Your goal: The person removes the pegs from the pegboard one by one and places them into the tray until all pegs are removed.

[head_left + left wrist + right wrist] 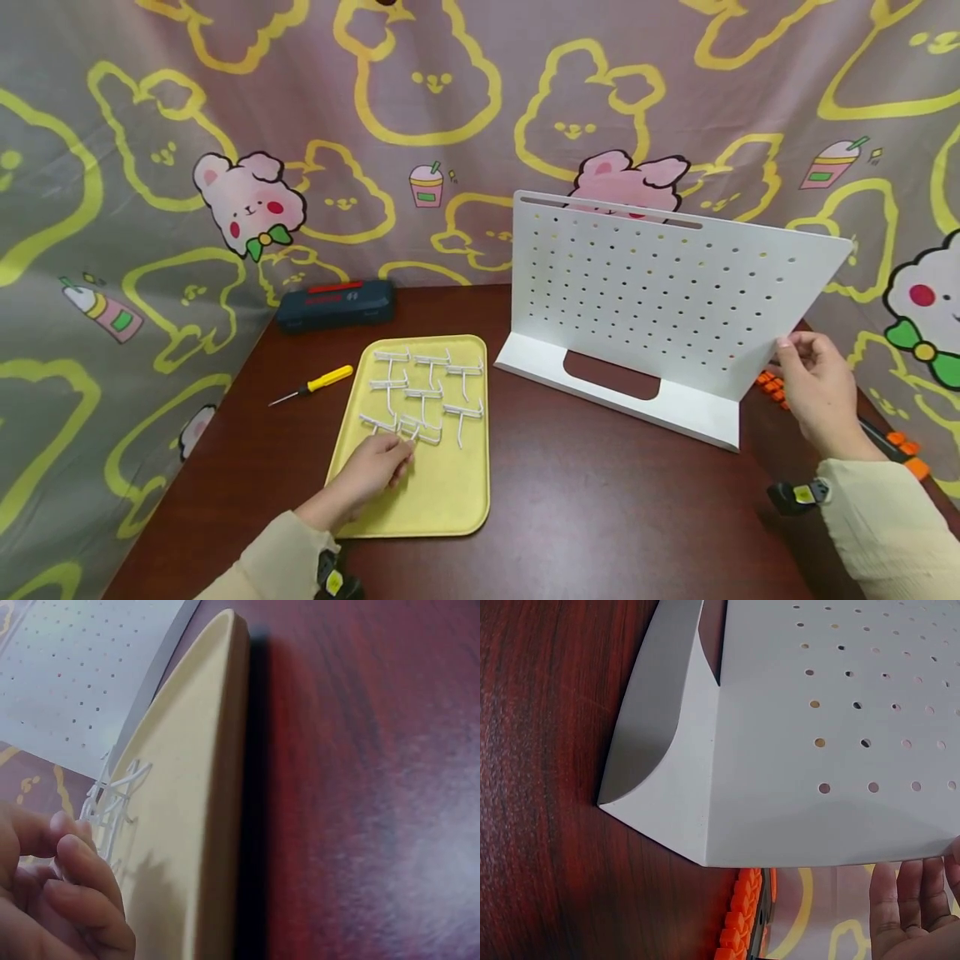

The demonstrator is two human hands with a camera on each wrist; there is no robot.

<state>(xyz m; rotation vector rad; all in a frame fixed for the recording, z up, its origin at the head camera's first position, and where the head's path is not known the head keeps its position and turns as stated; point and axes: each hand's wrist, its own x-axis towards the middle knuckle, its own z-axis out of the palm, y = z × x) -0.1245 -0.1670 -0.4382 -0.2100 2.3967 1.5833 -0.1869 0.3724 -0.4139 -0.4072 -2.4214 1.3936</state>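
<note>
Over the yellow tray (450,500), my left hand (371,471) pinches the end of a white wire hook (420,430) between thumb and fingers. Several similar white pegboard hooks (423,393) lie on the tray just beyond it. In the left wrist view, the hand's curled fingers (86,874) partly hide the hook's end. A white pegboard (637,283) stands upright on its folded base at the right. My right hand (817,392) grips its right side edge, with the thumb at the front. The fingers (911,896) reach behind the board in the right wrist view.
A yellow-handled screwdriver (322,380) lies left of the tray. Behind it sits a dark blue case (337,305) with a red strip. Orange and black parts (903,446) are at the right, partly behind the board and right hand. A patterned curtain (480,150) closes off the table's back.
</note>
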